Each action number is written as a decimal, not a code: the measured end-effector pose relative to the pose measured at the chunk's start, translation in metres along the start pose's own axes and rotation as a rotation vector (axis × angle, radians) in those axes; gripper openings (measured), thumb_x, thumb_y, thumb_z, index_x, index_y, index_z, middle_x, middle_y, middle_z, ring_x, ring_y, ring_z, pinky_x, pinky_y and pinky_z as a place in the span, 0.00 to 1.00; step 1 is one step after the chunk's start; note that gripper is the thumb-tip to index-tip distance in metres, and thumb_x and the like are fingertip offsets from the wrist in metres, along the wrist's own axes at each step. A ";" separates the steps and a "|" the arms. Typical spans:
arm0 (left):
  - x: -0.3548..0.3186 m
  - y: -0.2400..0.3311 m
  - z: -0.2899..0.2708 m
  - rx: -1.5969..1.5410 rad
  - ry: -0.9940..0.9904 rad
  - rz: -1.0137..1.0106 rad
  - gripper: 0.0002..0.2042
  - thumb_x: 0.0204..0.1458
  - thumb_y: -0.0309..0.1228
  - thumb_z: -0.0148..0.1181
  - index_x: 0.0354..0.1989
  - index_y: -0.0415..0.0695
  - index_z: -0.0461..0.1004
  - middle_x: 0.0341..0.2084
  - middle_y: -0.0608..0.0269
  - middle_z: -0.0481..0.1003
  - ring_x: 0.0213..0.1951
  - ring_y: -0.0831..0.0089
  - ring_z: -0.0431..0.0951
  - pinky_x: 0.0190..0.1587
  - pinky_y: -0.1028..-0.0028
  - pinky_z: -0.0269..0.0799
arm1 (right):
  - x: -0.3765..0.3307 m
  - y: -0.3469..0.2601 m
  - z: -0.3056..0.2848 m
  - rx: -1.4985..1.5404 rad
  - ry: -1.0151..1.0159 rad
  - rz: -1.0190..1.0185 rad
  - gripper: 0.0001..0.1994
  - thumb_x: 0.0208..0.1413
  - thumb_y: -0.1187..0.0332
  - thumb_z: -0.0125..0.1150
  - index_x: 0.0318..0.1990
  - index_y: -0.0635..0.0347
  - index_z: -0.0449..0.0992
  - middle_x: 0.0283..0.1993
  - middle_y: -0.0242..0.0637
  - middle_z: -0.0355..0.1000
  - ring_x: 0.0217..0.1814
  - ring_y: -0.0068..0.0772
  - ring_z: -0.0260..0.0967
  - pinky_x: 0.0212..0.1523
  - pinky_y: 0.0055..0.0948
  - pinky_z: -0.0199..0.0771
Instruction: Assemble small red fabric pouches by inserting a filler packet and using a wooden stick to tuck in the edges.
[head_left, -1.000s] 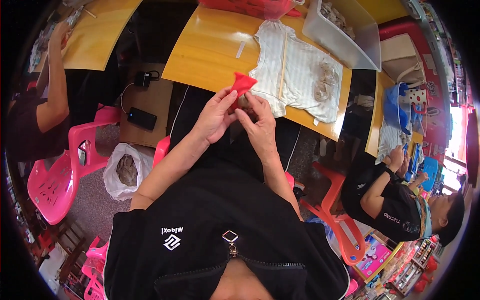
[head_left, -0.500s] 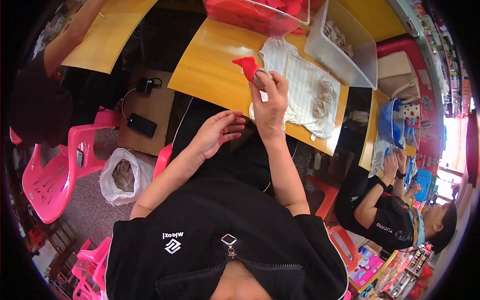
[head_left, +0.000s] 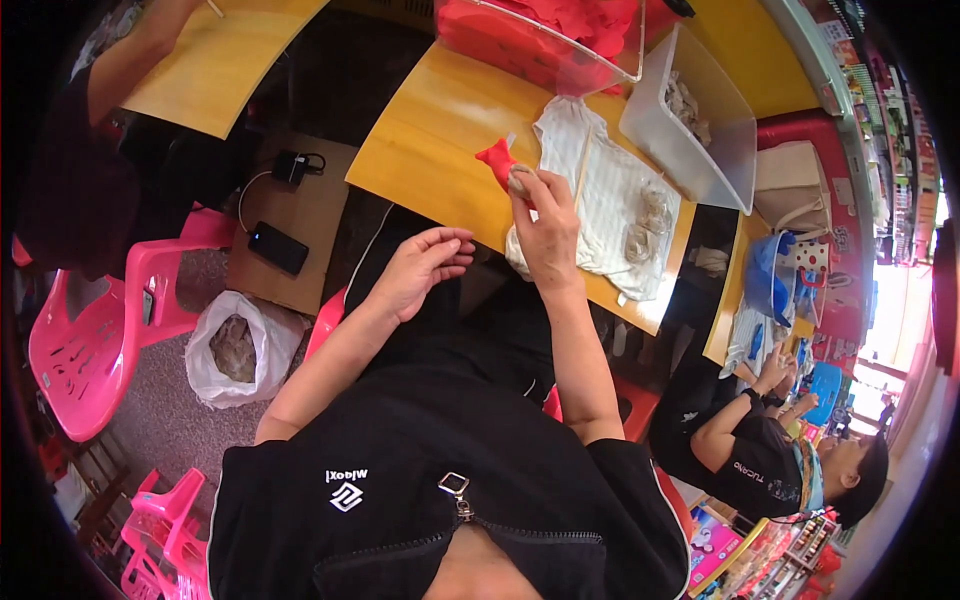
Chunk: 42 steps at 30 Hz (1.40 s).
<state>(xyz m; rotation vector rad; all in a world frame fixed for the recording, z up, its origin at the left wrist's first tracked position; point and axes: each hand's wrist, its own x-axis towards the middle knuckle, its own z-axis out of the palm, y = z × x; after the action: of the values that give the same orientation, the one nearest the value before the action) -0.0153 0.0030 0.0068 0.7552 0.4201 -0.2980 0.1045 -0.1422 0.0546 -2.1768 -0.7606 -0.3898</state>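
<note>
The right hand (head_left: 545, 232) is raised over the near edge of the yellow counter (head_left: 430, 150). Its grip is pinched shut on a small red cloth piece (head_left: 497, 160), which sticks out above the fingertips together with a pale lump held just below it. The red cloth piece is above the counter surface, just left of the white striped cloth (head_left: 610, 200) that lies spread on the counter.

The left hand (head_left: 425, 268) hangs lower, near the person's lap and apart from the counter edge. Its grip is loosely curled and holds nothing.

A thin wooden stick (head_left: 581, 172) lies across the white striped cloth. Several pale lumps (head_left: 645, 225) rest on the right part of that cloth. A clear bin (head_left: 700, 150) stands beyond the cloth, and a red-filled clear box (head_left: 540, 40) stands at the far side of the counter.

On the floor to the left stand a pink chair (head_left: 90, 340) and a white bag (head_left: 235, 345). Another person (head_left: 760, 450) sits at the right.
</note>
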 end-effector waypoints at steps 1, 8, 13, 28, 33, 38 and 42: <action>0.003 0.002 0.002 -0.005 -0.002 0.035 0.12 0.58 0.30 0.51 0.48 0.40 0.70 0.41 0.60 0.74 0.42 0.73 0.74 0.48 0.74 0.70 | -0.005 0.006 0.002 -0.005 0.002 0.005 0.09 0.50 0.74 0.62 0.41 0.61 0.76 0.37 0.44 0.70 0.36 0.43 0.72 0.36 0.33 0.73; 0.021 0.003 0.016 -0.354 -0.036 0.077 0.14 0.60 0.35 0.50 0.49 0.40 0.68 0.42 0.62 0.73 0.45 0.73 0.74 0.49 0.71 0.70 | -0.010 -0.013 -0.009 0.174 -0.210 0.196 0.11 0.47 0.75 0.64 0.40 0.62 0.77 0.36 0.41 0.72 0.35 0.37 0.72 0.36 0.28 0.72; 0.025 0.012 0.025 -0.412 -0.111 0.107 0.13 0.60 0.36 0.49 0.48 0.42 0.69 0.42 0.63 0.74 0.44 0.74 0.75 0.49 0.70 0.72 | -0.019 -0.023 -0.015 0.388 -0.371 0.355 0.11 0.50 0.71 0.63 0.40 0.65 0.77 0.34 0.44 0.73 0.33 0.33 0.72 0.34 0.27 0.71; 0.019 0.012 0.021 -0.398 -0.132 0.053 0.12 0.60 0.35 0.50 0.47 0.43 0.69 0.41 0.65 0.75 0.43 0.75 0.76 0.48 0.69 0.73 | -0.027 -0.031 -0.010 0.108 -0.034 0.094 0.10 0.45 0.72 0.65 0.37 0.59 0.76 0.28 0.37 0.68 0.33 0.39 0.68 0.33 0.33 0.69; 0.021 0.015 0.019 -0.486 -0.135 0.091 0.11 0.57 0.32 0.54 0.47 0.43 0.68 0.41 0.62 0.75 0.43 0.73 0.75 0.49 0.68 0.73 | -0.033 -0.036 -0.022 0.029 -0.186 -0.044 0.07 0.44 0.74 0.66 0.34 0.59 0.79 0.30 0.36 0.65 0.33 0.36 0.65 0.33 0.30 0.67; 0.020 0.011 0.027 -0.330 -0.038 0.133 0.13 0.54 0.28 0.58 0.46 0.42 0.68 0.42 0.61 0.74 0.43 0.73 0.75 0.48 0.71 0.72 | -0.036 -0.035 -0.015 -0.108 -0.271 -0.106 0.07 0.45 0.74 0.64 0.35 0.59 0.78 0.30 0.37 0.66 0.34 0.39 0.65 0.35 0.34 0.66; 0.022 0.010 0.020 -0.332 -0.038 0.117 0.12 0.53 0.26 0.58 0.45 0.41 0.69 0.42 0.60 0.74 0.43 0.73 0.75 0.48 0.73 0.71 | -0.038 -0.037 -0.010 -0.015 -0.368 -0.060 0.08 0.46 0.73 0.63 0.36 0.58 0.78 0.31 0.38 0.66 0.35 0.40 0.65 0.37 0.35 0.65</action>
<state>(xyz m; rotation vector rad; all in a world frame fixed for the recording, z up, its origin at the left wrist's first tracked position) 0.0132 -0.0069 0.0159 0.4458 0.3759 -0.1280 0.0508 -0.1457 0.0637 -2.2727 -1.0264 -0.0208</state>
